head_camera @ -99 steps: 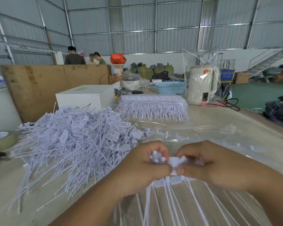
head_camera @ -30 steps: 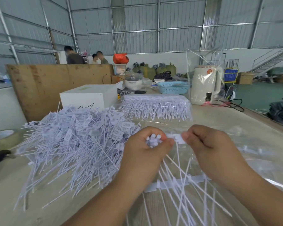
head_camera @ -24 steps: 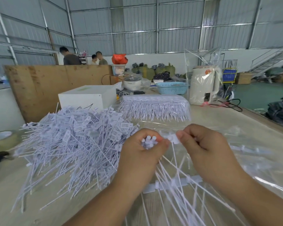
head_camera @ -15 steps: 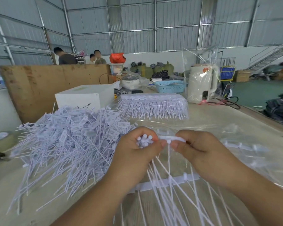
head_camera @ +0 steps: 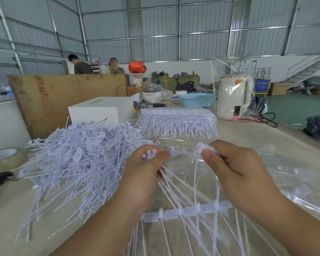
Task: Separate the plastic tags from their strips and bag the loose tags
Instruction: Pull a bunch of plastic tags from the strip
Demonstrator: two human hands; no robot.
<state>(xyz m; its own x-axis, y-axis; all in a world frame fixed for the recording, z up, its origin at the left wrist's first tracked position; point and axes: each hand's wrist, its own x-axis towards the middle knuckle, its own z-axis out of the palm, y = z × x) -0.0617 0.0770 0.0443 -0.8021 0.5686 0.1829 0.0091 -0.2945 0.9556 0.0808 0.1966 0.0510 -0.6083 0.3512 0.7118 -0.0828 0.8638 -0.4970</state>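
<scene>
1. Tape roll (head_camera: 5,157), far left edge of the table (head_camera: 248,137). It lies near the pile's left fringe; a wide sweep of your elbow could knock it.
2. Pile of loose tags (head_camera: 78,159), left of centre. Its stems splay toward your left forearm. Risk: dragging the arm back would scatter them off the near edge.
3. Your left hand (head_camera: 142,178), centre. Fingers are curled round a bundle of freed tags (head_camera: 150,155), heads poking out above the thumb and stems fanning down to the right. Risk: the bundle looks full, and a slack grip would spill it over the bag.
4. White box (head_camera: 100,111) and a block of unseparated strips (head_camera: 177,122), far centre, well apart from your hands.
5. Strip (head_camera: 188,211), near centre, lying across the stems just below both wrists. Risk: loose stems crossing it may snag and lift it as you pull.
6. Your right hand (head_camera: 235,167), right of centre. Thumb and fingers pinch a single tag head (head_camera: 204,146), stem trailing down. Risk: a sideways yank could snap the stem rather than free it.
7. Clear plastic bag (head_camera: 284,174), flat under and right of your hands. Open room lies to the right and far right; the table's right edge runs diagonally there.
8. Kettle (head_camera: 233,98), far right, with cables beside it. Keep clear.
</scene>
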